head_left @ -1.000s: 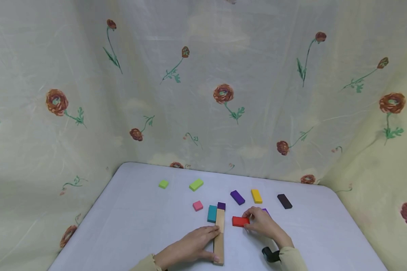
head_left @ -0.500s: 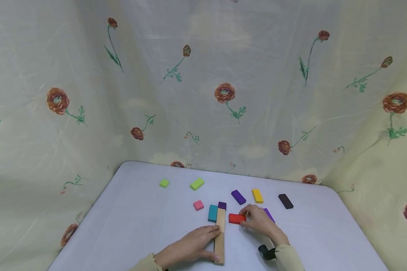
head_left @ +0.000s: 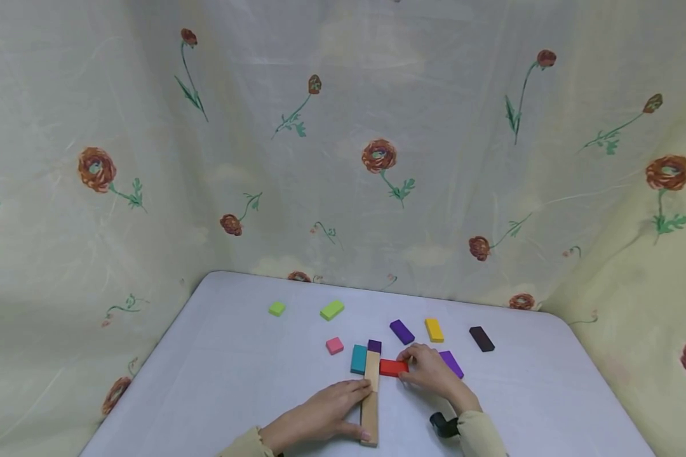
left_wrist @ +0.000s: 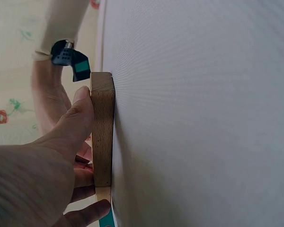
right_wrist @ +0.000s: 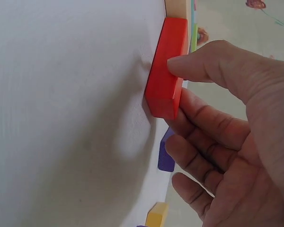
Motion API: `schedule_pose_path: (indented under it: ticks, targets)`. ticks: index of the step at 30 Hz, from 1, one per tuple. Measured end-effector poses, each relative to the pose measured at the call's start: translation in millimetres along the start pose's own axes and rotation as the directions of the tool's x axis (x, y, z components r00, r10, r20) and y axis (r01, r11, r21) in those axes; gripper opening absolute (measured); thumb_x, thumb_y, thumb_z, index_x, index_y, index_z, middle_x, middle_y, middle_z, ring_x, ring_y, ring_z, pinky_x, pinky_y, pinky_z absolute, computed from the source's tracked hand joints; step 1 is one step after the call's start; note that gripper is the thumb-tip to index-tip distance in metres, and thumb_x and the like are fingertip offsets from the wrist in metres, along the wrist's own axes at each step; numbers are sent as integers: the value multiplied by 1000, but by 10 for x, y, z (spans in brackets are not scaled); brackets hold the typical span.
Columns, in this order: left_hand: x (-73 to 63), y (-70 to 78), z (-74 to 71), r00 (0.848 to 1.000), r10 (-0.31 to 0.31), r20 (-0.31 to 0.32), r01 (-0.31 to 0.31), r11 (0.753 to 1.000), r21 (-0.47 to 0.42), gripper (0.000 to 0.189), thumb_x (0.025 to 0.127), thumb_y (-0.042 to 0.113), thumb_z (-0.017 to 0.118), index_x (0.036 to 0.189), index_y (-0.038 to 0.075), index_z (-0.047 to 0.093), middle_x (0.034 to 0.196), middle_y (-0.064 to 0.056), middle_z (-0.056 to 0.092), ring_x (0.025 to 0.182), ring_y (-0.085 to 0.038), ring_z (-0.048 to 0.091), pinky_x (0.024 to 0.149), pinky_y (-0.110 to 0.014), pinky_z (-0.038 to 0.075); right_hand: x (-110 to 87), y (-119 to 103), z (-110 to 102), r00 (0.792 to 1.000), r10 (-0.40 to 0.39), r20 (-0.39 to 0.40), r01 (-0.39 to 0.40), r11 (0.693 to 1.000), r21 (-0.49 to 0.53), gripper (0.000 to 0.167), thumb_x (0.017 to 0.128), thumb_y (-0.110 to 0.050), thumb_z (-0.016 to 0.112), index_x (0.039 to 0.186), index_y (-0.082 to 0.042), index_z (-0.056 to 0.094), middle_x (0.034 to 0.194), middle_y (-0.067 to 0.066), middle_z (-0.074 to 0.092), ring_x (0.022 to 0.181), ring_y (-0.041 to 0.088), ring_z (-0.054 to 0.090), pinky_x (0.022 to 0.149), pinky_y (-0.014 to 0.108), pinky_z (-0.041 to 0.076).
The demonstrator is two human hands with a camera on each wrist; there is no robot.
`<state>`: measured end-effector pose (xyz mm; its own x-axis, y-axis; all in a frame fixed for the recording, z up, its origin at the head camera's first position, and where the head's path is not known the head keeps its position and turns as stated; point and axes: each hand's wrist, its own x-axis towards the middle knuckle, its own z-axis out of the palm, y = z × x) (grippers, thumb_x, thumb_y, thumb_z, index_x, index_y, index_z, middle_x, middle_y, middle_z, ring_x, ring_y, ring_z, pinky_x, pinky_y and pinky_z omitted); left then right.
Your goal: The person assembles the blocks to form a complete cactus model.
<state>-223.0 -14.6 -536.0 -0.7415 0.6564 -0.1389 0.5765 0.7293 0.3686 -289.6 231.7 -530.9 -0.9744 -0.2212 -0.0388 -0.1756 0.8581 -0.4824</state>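
Observation:
My right hand (head_left: 429, 370) pinches one end of a red block (head_left: 393, 367) between thumb and fingers, as the right wrist view also shows. The block's other end meets the right side of a light wooden block (head_left: 373, 365). My left hand (head_left: 326, 412) rests on the wooden row, its fingers near the joint and its thumb by the near end of a second, longer-looking wooden block (left_wrist: 102, 137). A dark purple block (head_left: 374, 346) tops the row at the far end. A teal block (head_left: 358, 359) lies against its left side.
Loose blocks lie around on the white table (head_left: 228, 374): pink (head_left: 334, 346), two green ones such as this green block (head_left: 332, 310), a purple block (head_left: 402, 332), another purple block (head_left: 451, 364), a yellow block (head_left: 434, 330) and a black block (head_left: 482, 339). A flowered curtain (head_left: 343, 127) surrounds the table.
My right hand has slid the red block leftward until it meets the wooden row. More of the purple block behind that hand shows. My left hand has stayed in place.

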Motion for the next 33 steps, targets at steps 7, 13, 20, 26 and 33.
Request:
schedule_pose_path:
  ticks: [7,13,20,26,33]
  targets:
    - [4,-2,8,1000,-4,11,4,1000,6,89,76,72,56,147,21,40,153,7,38,138,-12,40,110,-35,41,-1,-9,13,1000,-2,5,2,1000,4,24,76,-20,82,96,-18,69,90,-5,59,85,15,49,78,33,42]
    - [4,-2,4,1000,-5,11,5,1000,2,89,76,71,56,147,21,40,153,7,38,138,-13,39,111,-35,40,-2,-21,13,1000,7,7,-7,1000,7,24,76,-21,82,97,-18,68,89,-5,58,85,15,48,77,32,41]
    - [-11,2,-3,1000,4,-3,-4,1000,4,89,76,72,55,147,21,40,153,7,38,139,-13,39,111,-35,39,-25,-5,-36,1000,-10,-2,10,999,32,32,76,-24,82,104,-17,67,95,-5,61,90,15,50,80,34,45]
    - [-8,7,-7,1000,-3,0,3,1000,3,89,75,71,56,147,21,41,153,7,38,138,-12,39,111,-35,40,-64,61,-193,999,-17,-30,19,996,89,38,77,-25,79,111,-15,65,104,-2,64,100,17,52,85,38,46]
    - [-15,7,-3,1000,6,-3,-6,1000,10,89,76,71,57,147,21,41,153,7,37,138,-12,39,111,-34,40,-138,245,-428,998,-28,-57,34,994,99,43,82,-22,74,121,-11,60,113,6,61,107,24,50,85,39,42]
